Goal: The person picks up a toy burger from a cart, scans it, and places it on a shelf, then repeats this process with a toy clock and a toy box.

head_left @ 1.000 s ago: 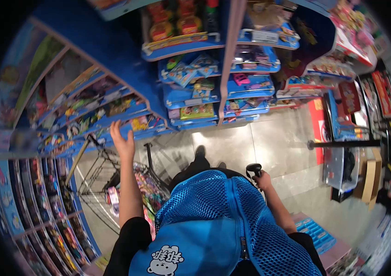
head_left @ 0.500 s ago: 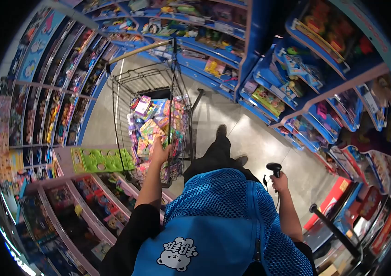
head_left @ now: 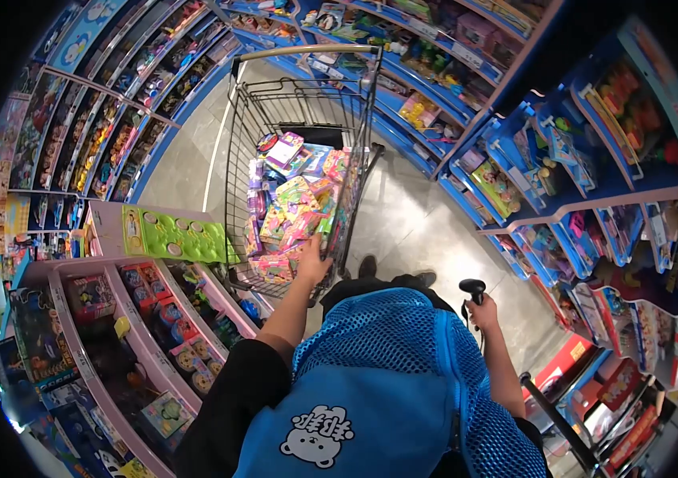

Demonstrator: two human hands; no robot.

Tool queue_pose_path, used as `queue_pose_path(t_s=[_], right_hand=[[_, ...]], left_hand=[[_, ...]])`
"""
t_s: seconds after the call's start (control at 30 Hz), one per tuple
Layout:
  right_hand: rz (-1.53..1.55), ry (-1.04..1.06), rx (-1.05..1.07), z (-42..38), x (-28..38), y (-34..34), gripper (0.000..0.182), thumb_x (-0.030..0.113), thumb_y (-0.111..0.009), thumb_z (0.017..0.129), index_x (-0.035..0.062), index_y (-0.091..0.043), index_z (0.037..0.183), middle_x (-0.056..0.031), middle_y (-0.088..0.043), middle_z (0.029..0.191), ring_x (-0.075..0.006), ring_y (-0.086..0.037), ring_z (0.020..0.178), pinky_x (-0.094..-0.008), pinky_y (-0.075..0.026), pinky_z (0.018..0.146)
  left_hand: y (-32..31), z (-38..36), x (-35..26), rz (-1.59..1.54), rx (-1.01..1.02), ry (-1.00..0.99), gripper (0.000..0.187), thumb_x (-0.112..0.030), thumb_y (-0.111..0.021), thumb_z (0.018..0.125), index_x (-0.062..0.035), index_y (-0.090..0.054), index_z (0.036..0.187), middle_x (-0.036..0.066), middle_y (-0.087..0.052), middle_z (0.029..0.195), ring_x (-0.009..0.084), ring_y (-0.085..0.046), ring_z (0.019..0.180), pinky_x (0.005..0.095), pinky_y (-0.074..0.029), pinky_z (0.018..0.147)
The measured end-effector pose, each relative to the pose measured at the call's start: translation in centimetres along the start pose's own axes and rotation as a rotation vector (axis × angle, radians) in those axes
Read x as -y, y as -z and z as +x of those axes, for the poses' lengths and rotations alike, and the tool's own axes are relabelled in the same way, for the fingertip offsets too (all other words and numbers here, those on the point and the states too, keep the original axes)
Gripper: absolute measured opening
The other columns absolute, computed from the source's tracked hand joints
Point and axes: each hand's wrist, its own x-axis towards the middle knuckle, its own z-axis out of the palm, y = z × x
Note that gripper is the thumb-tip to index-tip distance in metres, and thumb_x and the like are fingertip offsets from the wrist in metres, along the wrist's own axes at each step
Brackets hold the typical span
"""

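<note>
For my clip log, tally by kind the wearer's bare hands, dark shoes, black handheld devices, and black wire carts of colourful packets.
Bare left hand, bare right hand: 2
Dark shoes: 2
Black handheld device in the right hand: 1
Black wire cart with tan handle bar: 1
Total: 6
Colourful packets overlap too much to count.

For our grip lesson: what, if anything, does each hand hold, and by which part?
The right hand holds a black handheld device by its handle. Whether the left hand, at the packages, grips anything cannot be told.
</note>
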Motion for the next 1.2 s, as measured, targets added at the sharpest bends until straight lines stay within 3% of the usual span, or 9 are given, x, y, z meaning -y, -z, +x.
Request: queue_pose_path(t_s=[0.17, 0.23, 0.33, 0.47, 0.6, 0.7, 0.8, 0.97, 1.2], right_hand=[[-0.069, 0.045, -0.015, -2.7, 0.9, -3.3, 0.023, 0.016, -0.071, 0.078, 0.0010, -0.056, 0.087, -0.0090, -0.060, 0.062, -0.0168, -0.056, 0.041, -0.0320, -0.045, 0.039], [-0.193, 0.129, -0.066, -4.6, 3.1, -4.3, 0.026, 0.019, -0.071, 0.076, 0.0002, -0.058, 0.088, -0.0113, -0.062, 0.064, -0.0182, -0.059, 0.045, -0.0337, -0.048, 0.043], [-0.306, 0.336, -0.188, -3.4, -0.4, -6.4, 0.029, 0.021, -0.071, 0.076, -0.0007, -0.060, 0.091, -0.0126, -0.064, 0.065, -0.0210, -0.063, 0.051, -0.0357, -0.051, 0.050], [-0.245, 0.076, -0.098, -7.3, 6.3, -6.9, 0.034, 0.026, -0.072, 0.074, -0.0009, -0.062, 0.092, -0.0143, -0.065, 0.068, -0.0247, -0.066, 0.058, -0.0372, -0.053, 0.058], [-0.299, 0.129, -0.128, -7.1, 6.8, -7.5, 0.034, 0.026, -0.072, 0.074, -0.0010, -0.062, 0.092, -0.0143, -0.066, 0.068, -0.0240, -0.065, 0.056, -0.0373, -0.052, 0.056], [-0.385, 0.297, -0.158, -5.6, 6.1, -8.0, 0.034, 0.026, -0.072, 0.074, -0.0010, -0.062, 0.092, -0.0150, -0.065, 0.068, -0.0256, -0.066, 0.058, -0.0382, -0.052, 0.057], [-0.397, 0.123, -0.071, -5.3, 8.7, -7.9, 0.035, 0.026, -0.077, 0.072, 0.0023, -0.066, 0.096, -0.0145, -0.069, 0.081, -0.0269, -0.068, 0.076, -0.0372, -0.053, 0.073], [-0.340, 0.190, -0.038, -3.0, 9.4, -7.6, 0.034, 0.024, -0.076, 0.073, -0.0003, -0.064, 0.094, -0.0118, -0.065, 0.068, -0.0217, -0.064, 0.056, -0.0357, -0.051, 0.054], [-0.351, 0.221, 0.012, -2.9, 11.0, -7.5, 0.039, 0.028, -0.072, 0.075, -0.0022, -0.061, 0.096, -0.0159, -0.065, 0.068, -0.0254, -0.065, 0.055, -0.0382, -0.052, 0.056]], left_hand=[[0.5, 0.2, 1.0, -0.100, 0.018, -0.138, 0.086, -0.011, -0.074, 0.073, -0.0063, -0.031, 0.147, 0.026, -0.039, 0.140, 0.0431, -0.040, 0.131, 0.0452, -0.037, 0.109], [0.4, 0.3, 1.2, -0.150, -0.011, -0.189, 0.085, -0.011, -0.073, 0.072, -0.0063, -0.032, 0.146, 0.026, -0.039, 0.138, 0.0441, -0.040, 0.129, 0.0465, -0.037, 0.109], [-0.5, 0.3, 1.8, -0.134, -0.060, -0.170, 0.082, -0.013, -0.071, 0.073, -0.0065, -0.033, 0.146, 0.026, -0.039, 0.138, 0.0449, -0.040, 0.129, 0.0468, -0.037, 0.109], [-0.7, 0.3, 2.4, -0.154, -0.122, -0.250, 0.081, -0.018, -0.072, 0.073, -0.0085, -0.034, 0.144, 0.023, -0.042, 0.131, 0.0438, -0.046, 0.121, 0.0492, -0.043, 0.100], [-0.2, 0.6, 2.3, -0.150, -0.117, -0.256, 0.079, -0.020, -0.073, 0.073, -0.0086, -0.036, 0.142, 0.021, -0.044, 0.125, 0.0424, -0.048, 0.117, 0.0502, -0.045, 0.095], [-0.1, 0.7, 2.3, -0.171, -0.104, -0.250, 0.078, -0.021, -0.073, 0.071, -0.0091, -0.038, 0.140, 0.020, -0.045, 0.122, 0.0416, -0.048, 0.117, 0.0504, -0.045, 0.095], [-0.1, 0.8, 2.3, -0.158, -0.104, -0.229, 0.079, -0.022, -0.073, 0.071, -0.0099, -0.037, 0.140, 0.020, -0.045, 0.122, 0.0415, -0.048, 0.118, 0.0503, -0.045, 0.097], [0.5, 0.7, 2.3, -0.191, -0.049, -0.186, 0.081, -0.022, -0.073, 0.070, -0.0106, -0.036, 0.142, 0.021, -0.044, 0.127, 0.0417, -0.046, 0.121, 0.0495, -0.043, 0.100], [0.5, 0.8, 2.4, -0.234, -0.017, -0.146, 0.087, -0.018, -0.075, 0.067, -0.0110, -0.035, 0.144, 0.023, -0.038, 0.138, 0.0434, -0.041, 0.129, 0.0480, -0.041, 0.106]])
